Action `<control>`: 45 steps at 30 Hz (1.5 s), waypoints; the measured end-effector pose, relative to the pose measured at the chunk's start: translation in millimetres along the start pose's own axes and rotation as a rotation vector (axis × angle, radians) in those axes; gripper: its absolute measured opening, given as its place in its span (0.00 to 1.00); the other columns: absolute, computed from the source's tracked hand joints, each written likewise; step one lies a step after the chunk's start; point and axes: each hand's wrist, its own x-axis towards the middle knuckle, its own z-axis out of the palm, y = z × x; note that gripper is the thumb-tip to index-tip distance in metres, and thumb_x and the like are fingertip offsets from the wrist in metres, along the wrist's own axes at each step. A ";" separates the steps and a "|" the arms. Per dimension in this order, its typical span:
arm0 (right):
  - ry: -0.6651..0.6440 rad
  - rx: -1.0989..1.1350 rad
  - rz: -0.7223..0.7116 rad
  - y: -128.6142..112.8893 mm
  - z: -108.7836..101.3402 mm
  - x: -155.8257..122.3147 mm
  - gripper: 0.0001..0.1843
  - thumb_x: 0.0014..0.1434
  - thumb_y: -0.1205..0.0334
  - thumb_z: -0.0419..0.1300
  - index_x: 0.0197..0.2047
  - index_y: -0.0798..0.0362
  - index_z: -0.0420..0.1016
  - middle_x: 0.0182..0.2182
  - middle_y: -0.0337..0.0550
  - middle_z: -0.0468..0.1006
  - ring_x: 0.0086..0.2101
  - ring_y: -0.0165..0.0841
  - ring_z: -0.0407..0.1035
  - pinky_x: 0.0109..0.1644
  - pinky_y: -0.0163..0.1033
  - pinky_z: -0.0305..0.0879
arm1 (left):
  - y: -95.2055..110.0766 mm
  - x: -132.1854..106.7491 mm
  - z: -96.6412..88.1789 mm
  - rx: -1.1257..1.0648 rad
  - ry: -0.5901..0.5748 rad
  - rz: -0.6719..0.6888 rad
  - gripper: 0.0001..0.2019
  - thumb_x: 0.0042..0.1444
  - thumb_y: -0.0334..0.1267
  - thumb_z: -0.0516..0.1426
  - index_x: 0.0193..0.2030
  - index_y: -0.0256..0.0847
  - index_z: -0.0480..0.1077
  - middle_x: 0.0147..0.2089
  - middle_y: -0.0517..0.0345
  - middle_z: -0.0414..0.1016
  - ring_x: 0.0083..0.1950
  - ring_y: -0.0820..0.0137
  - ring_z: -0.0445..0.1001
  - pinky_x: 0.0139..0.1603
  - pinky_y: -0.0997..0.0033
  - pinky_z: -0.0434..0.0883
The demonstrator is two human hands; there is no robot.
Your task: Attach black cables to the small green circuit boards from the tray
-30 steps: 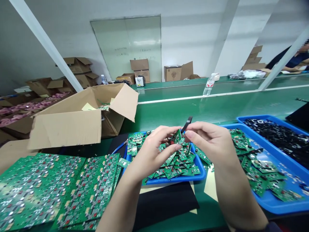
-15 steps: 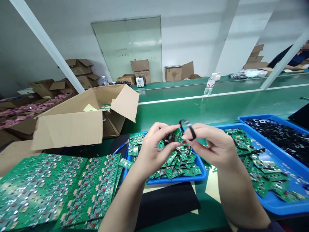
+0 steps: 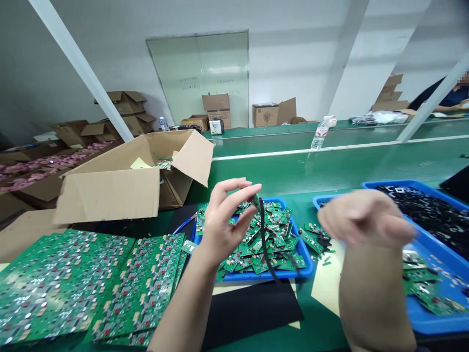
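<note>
My left hand is raised over the middle blue tray, pinching a small green circuit board between thumb and fingers. From that board a thin black strip hangs down across the tray's front rim. Loose green circuit boards are heaped in the tray below. My right hand is a blur above the right blue tray, apart from the left. Its fingers are too smeared to show whether anything is in them.
Large uncut circuit panels lie in stacks at the left, in front of an open cardboard box. A far-right blue tray holds black parts. A water bottle stands farther back. Another person's arm shows at the far right.
My right hand has let go of the black strip and moved right. The strip, looped between both hands before, now dangles from the board in my left hand.
</note>
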 end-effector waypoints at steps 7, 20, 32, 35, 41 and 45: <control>-0.050 -0.071 0.243 -21.0 64.6 31.0 0.08 0.58 0.61 0.61 0.29 0.53 0.74 0.24 0.39 0.74 0.27 0.29 0.67 0.32 0.34 0.64 | 3.5 -1.7 6.1 0.087 -0.028 0.061 0.17 0.58 0.27 0.59 0.54 0.41 0.68 0.47 0.51 0.70 0.51 0.66 0.72 0.52 0.65 0.73; -0.043 0.434 0.365 -11.7 71.2 31.1 0.15 0.57 0.57 0.62 0.24 0.55 0.69 0.18 0.36 0.68 0.18 0.25 0.59 0.21 0.31 0.57 | 4.2 0.1 3.9 -0.125 -0.015 -0.074 0.16 0.54 0.38 0.64 0.50 0.43 0.72 0.40 0.56 0.74 0.39 0.72 0.74 0.40 0.73 0.76; -0.076 0.509 0.440 -4.3 71.1 30.7 0.14 0.54 0.59 0.62 0.21 0.56 0.69 0.14 0.33 0.65 0.13 0.23 0.55 0.18 0.30 0.51 | 0.8 -0.9 4.3 -0.260 -0.056 -0.099 0.18 0.49 0.35 0.67 0.49 0.42 0.74 0.36 0.57 0.73 0.35 0.74 0.73 0.37 0.75 0.75; -0.091 0.437 0.476 -1.5 70.5 31.9 0.12 0.53 0.60 0.60 0.21 0.56 0.69 0.13 0.32 0.63 0.13 0.23 0.54 0.18 0.30 0.48 | 1.3 -2.2 2.9 -0.454 -0.133 -0.206 0.19 0.47 0.34 0.68 0.48 0.44 0.76 0.34 0.58 0.72 0.34 0.74 0.73 0.35 0.77 0.74; 0.106 0.095 0.322 -6.3 67.3 31.7 0.10 0.54 0.62 0.61 0.24 0.54 0.66 0.18 0.33 0.65 0.19 0.24 0.57 0.23 0.30 0.54 | 4.8 -1.6 0.8 -0.719 -0.245 -0.523 0.15 0.48 0.35 0.68 0.44 0.45 0.78 0.34 0.58 0.71 0.35 0.72 0.74 0.36 0.73 0.77; 0.295 -0.200 0.184 -6.6 68.1 28.2 0.04 0.55 0.65 0.61 0.33 0.52 0.68 0.27 0.37 0.72 0.29 0.30 0.68 0.34 0.35 0.66 | 8.6 1.2 5.2 -0.850 -0.249 -0.668 0.13 0.50 0.43 0.67 0.41 0.41 0.79 0.30 0.56 0.72 0.32 0.72 0.73 0.31 0.75 0.73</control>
